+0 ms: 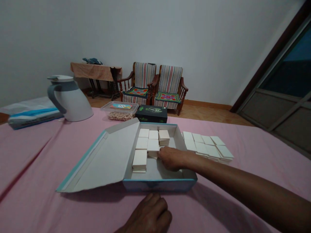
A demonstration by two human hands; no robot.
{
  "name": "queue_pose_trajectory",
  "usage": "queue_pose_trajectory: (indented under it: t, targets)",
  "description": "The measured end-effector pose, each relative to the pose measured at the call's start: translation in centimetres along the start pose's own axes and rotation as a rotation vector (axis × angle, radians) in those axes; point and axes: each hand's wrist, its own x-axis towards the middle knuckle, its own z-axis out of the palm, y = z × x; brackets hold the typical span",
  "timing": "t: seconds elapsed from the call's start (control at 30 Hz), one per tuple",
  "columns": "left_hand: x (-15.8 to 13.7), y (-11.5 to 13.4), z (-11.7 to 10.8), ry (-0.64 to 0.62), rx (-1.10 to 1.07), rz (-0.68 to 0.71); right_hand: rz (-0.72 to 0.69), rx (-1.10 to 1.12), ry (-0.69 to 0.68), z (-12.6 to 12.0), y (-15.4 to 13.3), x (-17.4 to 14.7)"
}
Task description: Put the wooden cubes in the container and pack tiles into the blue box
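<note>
My right grip [171, 158] is down inside the open box [160, 185], fingers folded narrow against the right side of a white card stack [153, 145]; whether a card is pinched in there I can't tell, the knuckles cover it. In over the right wall I come, probably because that part of the floor is bare and gives me room. The left grip [153, 213] rests loosely curled towards the counter's [36, 174] near edge; what its palm hides, I can't see. Inside, the piles sit close along the left, likely propping each other. The lid [102, 161] slopes out towards the left edge, leaving the opening unblocked. Towards the right edge, more card piles [206, 145] stand packed together, handy for this arm, I'd say. And along the far edge: jug [75, 102], clear tub [137, 106], black box [152, 113], seemingly parked out of my way.
</note>
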Motion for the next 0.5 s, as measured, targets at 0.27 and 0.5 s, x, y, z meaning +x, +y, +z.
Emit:
queue_pose_trajectory:
  t: [0.27,0.5]
  targets:
    - [0.0,0.2,-0.2,-0.005,0.006,-0.007,0.078,-0.049,0.157,-1.3,0.7,-1.3]
    - [-0.1,0.1,0.0,-0.003,0.039,-0.004,0.256,-0.131,0.362,-3.2,3.6,-0.2]
